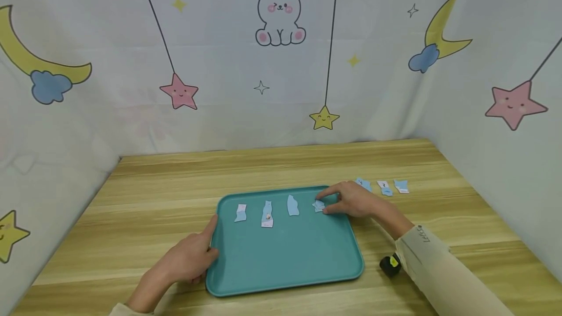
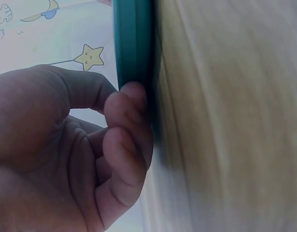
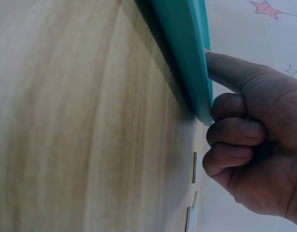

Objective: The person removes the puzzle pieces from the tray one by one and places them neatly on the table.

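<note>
My left hand [image 1: 190, 257] grips the left rim of a teal tray [image 1: 285, 257], its index finger along the rim. In the left wrist view its other fingers [image 2: 126, 159] curl against the tray's outer side. Over the tray's far right corner, my right hand [image 1: 353, 199] pinches a small light-blue, irregular flat piece [image 1: 318, 206] between thumb and index finger. Its remaining fingers [image 3: 235, 130] are curled beside the rim. Left of it in the tray lie a plain blue piece [image 1: 292, 206], a longer printed piece [image 1: 267, 214] and a blue-and-white piece [image 1: 241, 212].
On the wooden table [image 1: 167, 179], beyond my right hand, lie a blue piece [image 1: 364, 184], a white-and-blue piece [image 1: 385, 188] and another blue piece [image 1: 401, 186]. A black device [image 1: 390, 266] sits by my right sleeve. A patterned curtain [image 1: 228, 72] encloses the table's back and sides.
</note>
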Tool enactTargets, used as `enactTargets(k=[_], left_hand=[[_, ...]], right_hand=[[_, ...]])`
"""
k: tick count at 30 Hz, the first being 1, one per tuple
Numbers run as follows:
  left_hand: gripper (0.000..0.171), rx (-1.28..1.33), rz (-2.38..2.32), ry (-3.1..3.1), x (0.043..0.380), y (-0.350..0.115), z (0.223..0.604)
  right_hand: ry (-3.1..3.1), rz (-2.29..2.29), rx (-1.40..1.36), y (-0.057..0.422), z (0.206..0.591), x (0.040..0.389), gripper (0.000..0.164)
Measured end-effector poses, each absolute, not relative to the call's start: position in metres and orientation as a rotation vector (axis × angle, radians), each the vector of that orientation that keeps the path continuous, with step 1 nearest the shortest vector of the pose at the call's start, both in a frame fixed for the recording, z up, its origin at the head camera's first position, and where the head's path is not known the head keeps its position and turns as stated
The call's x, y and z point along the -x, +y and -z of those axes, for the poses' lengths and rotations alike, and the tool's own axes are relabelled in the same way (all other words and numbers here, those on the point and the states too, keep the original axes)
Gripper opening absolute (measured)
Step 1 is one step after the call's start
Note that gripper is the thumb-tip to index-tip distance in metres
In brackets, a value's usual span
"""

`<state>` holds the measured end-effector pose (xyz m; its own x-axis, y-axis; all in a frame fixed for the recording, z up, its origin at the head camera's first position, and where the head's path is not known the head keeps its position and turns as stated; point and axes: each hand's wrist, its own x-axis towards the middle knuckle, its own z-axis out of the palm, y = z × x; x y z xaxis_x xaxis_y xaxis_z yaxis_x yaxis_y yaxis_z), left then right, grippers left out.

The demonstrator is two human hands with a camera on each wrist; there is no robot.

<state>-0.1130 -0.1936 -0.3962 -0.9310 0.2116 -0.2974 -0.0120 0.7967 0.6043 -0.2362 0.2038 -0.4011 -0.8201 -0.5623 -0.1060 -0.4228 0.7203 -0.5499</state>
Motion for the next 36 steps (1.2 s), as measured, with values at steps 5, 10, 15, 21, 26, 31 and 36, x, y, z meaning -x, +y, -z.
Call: enactTargets(k=[5,10,15,21,26,31,36], left_hand=[[0.080,-0.163,-0.897,2.633,0.113,-0.194,0.397],[0.081,-0.190,-0.911,2.641,0.113,-0.194,0.398],[0.081,-0.193,-0.914,2.643,0.113,-0.194,0.398],[0.081,-0.188,-0.913,2.640,0.113,-0.193,0.397],[0.081,-0.190,-0.912,2.640,0.113,-0.193,0.396],[0.081,-0.187,-0.910,2.639,0.113,-0.193,0.396],[0.081,-0.181,-0.909,2.636,0.113,-0.193,0.396]], right_hand=[[2.674,0.749,0.812,0.204,0.402,0.237,0.035],[2.691,0.744,0.870,0.205,0.403,0.237,0.032],[2.691,0.755,0.888,0.207,0.404,0.238,0.030],[2.659,0.820,0.865,0.210,0.406,0.236,0.030],[2.611,0.934,0.855,0.215,0.409,0.235,0.031],[2.572,1.024,0.841,0.220,0.412,0.234,0.033],[2.539,1.092,0.836,0.223,0.412,0.232,0.035]])
